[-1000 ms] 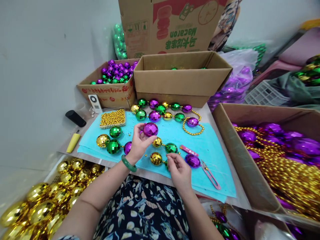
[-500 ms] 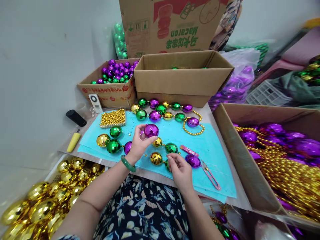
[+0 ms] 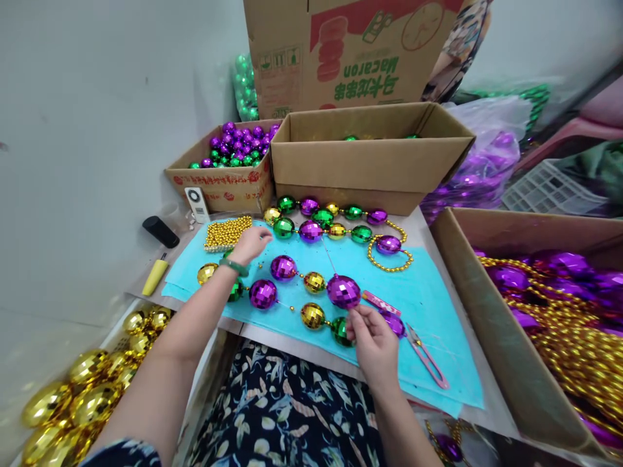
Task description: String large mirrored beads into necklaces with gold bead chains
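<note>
In the head view my right hand [image 3: 374,340] pinches the lower end of a large faceted purple bead [image 3: 343,291]. A thin straight thread or needle [image 3: 329,256] sticks out of its top. My left hand [image 3: 252,244], a green bangle on its wrist, is beside the tray of small gold beads [image 3: 228,232]. Its fingers are drawn together; what is between them, if anything, is hidden. Strung purple, gold and green beads lie between the hands, including a gold bead [image 3: 312,316] and a purple bead [image 3: 263,294]. A green bead [image 3: 341,331] is partly behind my right fingers.
Pink thread snips [image 3: 427,357] lie at the right on the blue cloth [image 3: 428,279]. A finished-looking bead strand [image 3: 311,231] runs along the back. Cardboard boxes [image 3: 370,162] stand behind, with another box [image 3: 487,311] at right. Large gold beads [image 3: 87,366] fill a container at lower left.
My left hand has let go of the purple bead and moved left to the small gold beads. The purple bead has moved right and down, to my right hand. The view has shifted slightly.
</note>
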`<state>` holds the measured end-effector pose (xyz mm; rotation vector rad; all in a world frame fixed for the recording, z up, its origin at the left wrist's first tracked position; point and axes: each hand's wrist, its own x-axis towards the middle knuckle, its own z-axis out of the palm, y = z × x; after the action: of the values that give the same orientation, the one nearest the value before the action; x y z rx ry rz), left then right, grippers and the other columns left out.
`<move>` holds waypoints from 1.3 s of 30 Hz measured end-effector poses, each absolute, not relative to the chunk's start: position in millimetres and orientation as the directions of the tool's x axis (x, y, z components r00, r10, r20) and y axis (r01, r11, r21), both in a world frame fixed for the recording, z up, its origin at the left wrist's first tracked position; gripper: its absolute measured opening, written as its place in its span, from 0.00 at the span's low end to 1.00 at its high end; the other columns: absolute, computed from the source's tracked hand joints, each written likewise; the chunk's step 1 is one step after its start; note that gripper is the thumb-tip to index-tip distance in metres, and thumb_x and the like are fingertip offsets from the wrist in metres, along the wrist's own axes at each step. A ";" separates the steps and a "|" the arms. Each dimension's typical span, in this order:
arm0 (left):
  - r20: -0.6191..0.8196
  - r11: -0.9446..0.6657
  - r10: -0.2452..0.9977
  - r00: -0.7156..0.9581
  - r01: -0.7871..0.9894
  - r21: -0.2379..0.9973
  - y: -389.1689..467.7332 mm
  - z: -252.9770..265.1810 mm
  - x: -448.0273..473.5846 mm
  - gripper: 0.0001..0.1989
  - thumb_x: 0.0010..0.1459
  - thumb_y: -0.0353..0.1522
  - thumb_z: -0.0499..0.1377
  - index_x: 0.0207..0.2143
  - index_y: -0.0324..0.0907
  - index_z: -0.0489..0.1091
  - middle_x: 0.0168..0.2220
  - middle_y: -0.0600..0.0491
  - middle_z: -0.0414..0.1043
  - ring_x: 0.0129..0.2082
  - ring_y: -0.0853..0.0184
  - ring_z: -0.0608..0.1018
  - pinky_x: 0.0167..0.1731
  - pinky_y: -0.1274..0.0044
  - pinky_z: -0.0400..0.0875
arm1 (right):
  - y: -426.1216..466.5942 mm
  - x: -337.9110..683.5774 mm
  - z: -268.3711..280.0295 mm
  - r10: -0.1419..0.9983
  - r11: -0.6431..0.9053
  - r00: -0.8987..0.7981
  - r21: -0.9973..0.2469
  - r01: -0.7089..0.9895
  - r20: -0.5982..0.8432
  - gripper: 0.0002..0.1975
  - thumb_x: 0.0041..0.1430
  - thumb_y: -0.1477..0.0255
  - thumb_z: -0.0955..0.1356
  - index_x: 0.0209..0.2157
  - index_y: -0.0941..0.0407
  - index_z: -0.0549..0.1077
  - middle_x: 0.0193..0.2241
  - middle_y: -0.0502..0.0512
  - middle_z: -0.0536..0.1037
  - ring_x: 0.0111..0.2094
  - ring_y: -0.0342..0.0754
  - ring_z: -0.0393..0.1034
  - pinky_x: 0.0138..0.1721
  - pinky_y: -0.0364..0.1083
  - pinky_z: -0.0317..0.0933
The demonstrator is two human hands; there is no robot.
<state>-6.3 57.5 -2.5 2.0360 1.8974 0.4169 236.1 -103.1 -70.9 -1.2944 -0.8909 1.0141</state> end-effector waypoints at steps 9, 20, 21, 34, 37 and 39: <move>-0.113 0.142 0.986 -0.120 0.969 0.203 143.8 -44.5 -61.0 0.09 0.56 0.29 0.58 0.40 0.34 0.72 0.43 0.43 0.74 0.46 0.61 0.74 0.49 0.69 0.66 | -99.9 231.0 -73.2 0.970 0.016 0.242 -0.999 -0.047 0.004 0.16 0.51 0.58 0.69 0.28 0.58 0.70 0.17 0.48 0.67 0.16 0.40 0.60 0.16 0.39 0.55; -0.128 0.190 0.979 -0.159 0.938 0.288 134.9 -46.5 -70.2 0.11 0.58 0.36 0.58 0.37 0.35 0.72 0.42 0.47 0.74 0.46 0.64 0.74 0.50 0.64 0.65 | -98.1 227.4 -72.4 0.979 -0.011 0.202 -0.999 -0.034 -0.018 0.16 0.51 0.58 0.68 0.29 0.58 0.70 0.17 0.47 0.66 0.17 0.40 0.59 0.16 0.40 0.55; -0.131 0.196 0.978 -0.162 0.928 0.317 132.2 -45.1 -70.8 0.10 0.58 0.35 0.59 0.35 0.35 0.72 0.42 0.47 0.74 0.46 0.63 0.74 0.50 0.64 0.65 | -98.6 226.1 -72.2 0.980 -0.014 0.198 -0.999 -0.034 -0.020 0.16 0.51 0.57 0.68 0.29 0.58 0.70 0.17 0.47 0.66 0.17 0.41 0.59 0.16 0.40 0.55; -0.083 0.093 0.987 0.134 -0.064 0.994 25.4 14.9 13.3 0.13 0.58 0.30 0.56 0.45 0.38 0.71 0.39 0.47 0.76 0.36 0.71 0.78 0.35 0.80 0.73 | -115.6 223.0 -59.6 0.983 0.070 0.173 -0.997 -0.016 0.066 0.15 0.54 0.59 0.66 0.29 0.58 0.71 0.17 0.48 0.66 0.17 0.41 0.59 0.17 0.40 0.56; -0.132 0.240 0.961 0.244 -0.492 0.837 -7.5 19.1 28.6 0.08 0.53 0.27 0.60 0.38 0.37 0.73 0.32 0.50 0.75 0.31 0.72 0.78 0.30 0.83 0.72 | -119.3 220.1 -55.6 0.981 0.121 0.149 -0.992 0.024 0.123 0.14 0.56 0.60 0.66 0.29 0.57 0.71 0.17 0.48 0.66 0.18 0.41 0.59 0.18 0.41 0.56; -0.159 0.274 0.957 0.242 -0.578 0.769 -18.3 19.8 32.9 0.07 0.53 0.26 0.60 0.36 0.37 0.73 0.31 0.51 0.74 0.30 0.72 0.77 0.29 0.83 0.72 | -121.8 218.6 -53.4 0.979 0.135 0.149 -0.990 0.042 0.140 0.13 0.56 0.61 0.65 0.29 0.57 0.71 0.17 0.48 0.65 0.17 0.41 0.59 0.18 0.41 0.56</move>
<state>32.9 -18.3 19.8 0.6502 0.7069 1.1560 218.6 -121.8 -53.4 -1.1975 -1.1819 0.9816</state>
